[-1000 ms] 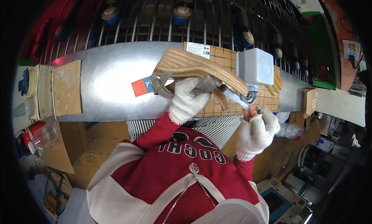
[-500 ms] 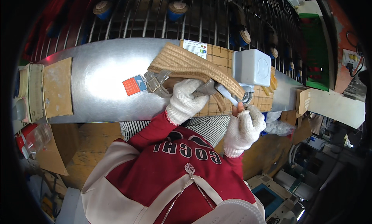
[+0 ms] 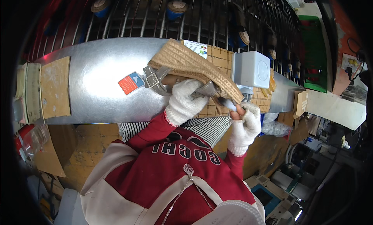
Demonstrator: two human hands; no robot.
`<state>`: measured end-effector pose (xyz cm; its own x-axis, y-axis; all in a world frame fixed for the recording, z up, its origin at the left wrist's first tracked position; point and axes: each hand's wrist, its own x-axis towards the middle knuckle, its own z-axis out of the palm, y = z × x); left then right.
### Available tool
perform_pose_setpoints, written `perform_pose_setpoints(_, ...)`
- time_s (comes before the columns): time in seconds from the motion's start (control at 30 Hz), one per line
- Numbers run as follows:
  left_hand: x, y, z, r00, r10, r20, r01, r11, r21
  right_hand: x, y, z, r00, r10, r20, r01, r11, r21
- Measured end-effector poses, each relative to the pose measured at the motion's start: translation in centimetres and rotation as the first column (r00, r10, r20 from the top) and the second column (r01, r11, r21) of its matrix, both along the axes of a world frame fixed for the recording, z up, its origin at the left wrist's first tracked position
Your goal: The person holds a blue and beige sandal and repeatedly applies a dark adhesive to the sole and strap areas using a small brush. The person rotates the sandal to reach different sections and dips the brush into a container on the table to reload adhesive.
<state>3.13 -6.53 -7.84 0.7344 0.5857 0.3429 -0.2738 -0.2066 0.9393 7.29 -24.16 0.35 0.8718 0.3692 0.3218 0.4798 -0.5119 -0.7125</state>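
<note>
A wedge sandal [image 3: 194, 63] with a tan braided sole and grey straps is tipped on its side above the bench. My left hand [image 3: 186, 98], in a white knitted glove, is closed around its strap area. The sandal's buckle [image 3: 152, 80] hangs at the left, beside an orange and blue hang tag [image 3: 131, 83]. My right hand [image 3: 246, 122], gloved with bare fingertips showing, pinches a thin pale tool [image 3: 229, 105] at the sandal's right end. Motion blurs the tool and its dark end, so its exact kind is unclear.
A white plastic container [image 3: 252, 69] stands on a brown gridded board [image 3: 217, 52] on the metal bench [image 3: 97, 104]. Yellowish pieces [image 3: 269, 84] lie to its right. Beyond the bench, a rack of metal rods [image 3: 155, 19] carries several shoes. A cardboard piece [image 3: 55, 88] is at the left.
My right hand has shifted slightly left and turned, and the pale tool's end has moved inward under the sandal. The sandal and its hang tag have tilted a little.
</note>
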Motion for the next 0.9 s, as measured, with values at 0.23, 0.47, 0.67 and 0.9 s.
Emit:
perform_pose_setpoints(0.23,-0.8,0.1,0.4,0.993,-0.09,-0.081,0.065,0.96,-0.271,-0.3,-1.5,-0.4,0.998,-0.02,0.063,0.016,0.998,0.062)
perform_pose_setpoints(0.47,-0.7,-0.3,0.4,0.999,-0.031,-0.018,0.019,0.875,-0.484,-0.2,-0.5,-1.3,0.982,-0.016,0.189,0.009,0.999,0.039)
perform_pose_setpoints(0.67,-0.7,-0.7,1.0,0.999,-0.006,-0.04,-0.014,0.872,-0.489,0.0,0.8,-1.8,0.911,-0.056,0.408,0.08,0.996,-0.043)
perform_pose_setpoints(0.9,-0.3,-1.4,0.6,1.0,0.022,-0.012,-0.025,0.9,-0.435,0.3,1.0,-2.2,0.853,-0.046,0.52,0.1,0.992,-0.075)
